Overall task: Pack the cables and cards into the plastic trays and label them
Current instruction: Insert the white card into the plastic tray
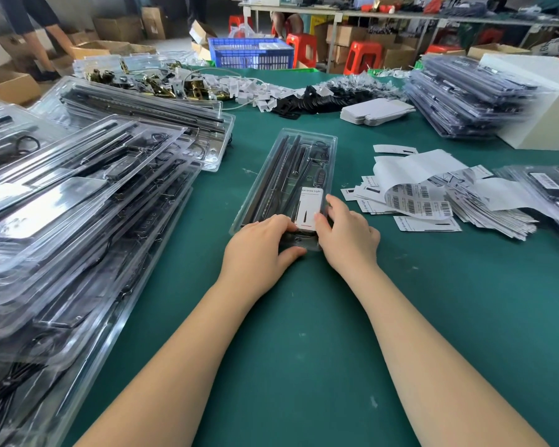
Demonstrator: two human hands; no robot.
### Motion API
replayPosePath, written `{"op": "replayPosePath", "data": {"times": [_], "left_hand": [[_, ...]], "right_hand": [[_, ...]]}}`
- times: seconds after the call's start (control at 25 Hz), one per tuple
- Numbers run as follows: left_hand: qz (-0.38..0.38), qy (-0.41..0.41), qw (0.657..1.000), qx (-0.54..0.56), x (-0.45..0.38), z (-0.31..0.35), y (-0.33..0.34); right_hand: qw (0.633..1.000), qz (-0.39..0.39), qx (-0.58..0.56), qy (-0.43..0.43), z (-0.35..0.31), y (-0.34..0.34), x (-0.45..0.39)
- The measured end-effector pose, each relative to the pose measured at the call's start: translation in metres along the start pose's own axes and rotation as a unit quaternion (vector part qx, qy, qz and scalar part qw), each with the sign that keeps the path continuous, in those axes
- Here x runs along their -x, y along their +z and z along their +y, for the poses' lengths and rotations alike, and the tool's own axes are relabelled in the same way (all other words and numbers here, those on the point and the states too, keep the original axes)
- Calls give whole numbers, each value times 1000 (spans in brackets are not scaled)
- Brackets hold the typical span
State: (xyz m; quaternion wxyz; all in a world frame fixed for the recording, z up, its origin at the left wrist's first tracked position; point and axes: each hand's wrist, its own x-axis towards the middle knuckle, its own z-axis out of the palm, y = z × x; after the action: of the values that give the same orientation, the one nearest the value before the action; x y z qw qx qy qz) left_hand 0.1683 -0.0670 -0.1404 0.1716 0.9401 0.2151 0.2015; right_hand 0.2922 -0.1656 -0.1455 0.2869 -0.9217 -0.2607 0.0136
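both my hands, left (255, 250) and right (347, 235), press with bent fingers on the near end of the plastic tray (284, 185) mid-surface, seating its card (309, 208); next, i judge, comes a barcode label (417, 201).

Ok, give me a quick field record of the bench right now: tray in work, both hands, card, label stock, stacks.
tray in work: clear plastic tray, flat on the green table, centre
left hand: left hand on the tray's near end, thumb at its near edge
right hand: right hand on the tray's near right corner, fingertips at the card
card: white card inside the tray, near end
label stock: barcode label sheets, right of the tray
stacks: tray stack at left; another stack far right
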Motion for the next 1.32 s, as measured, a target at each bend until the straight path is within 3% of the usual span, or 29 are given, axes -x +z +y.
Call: {"op": "replayPosePath", "data": {"times": [0.24, 0.4, 0.6, 0.8, 0.88, 1.08, 1.32], "left_hand": [[51, 15, 987, -154, 7, 36, 6], [80, 55, 979, -178, 12, 44, 3], [4, 74, 978, -193, 13, 39, 7], [44, 75, 976, -199, 12, 41, 6], [51, 73, 982, -168, 9, 35, 15], [29, 48, 986, -155, 8, 33, 14], [34, 37, 988, -146, 8, 34, 14]], "right_hand": [[996, 24, -88, -15, 10, -11, -7], [1000, -22, -12, -19, 13, -9, -11], [994, -25, 100, -37, 15, -8, -20], [996, -15, -90, 17, 6, -11, -27], [993, -1, -110, 47, 4, -15, -33], [995, -31, 39, 86, -8, -9, -54], [982, -82, 157, 65, -12, -8, -63]]}}
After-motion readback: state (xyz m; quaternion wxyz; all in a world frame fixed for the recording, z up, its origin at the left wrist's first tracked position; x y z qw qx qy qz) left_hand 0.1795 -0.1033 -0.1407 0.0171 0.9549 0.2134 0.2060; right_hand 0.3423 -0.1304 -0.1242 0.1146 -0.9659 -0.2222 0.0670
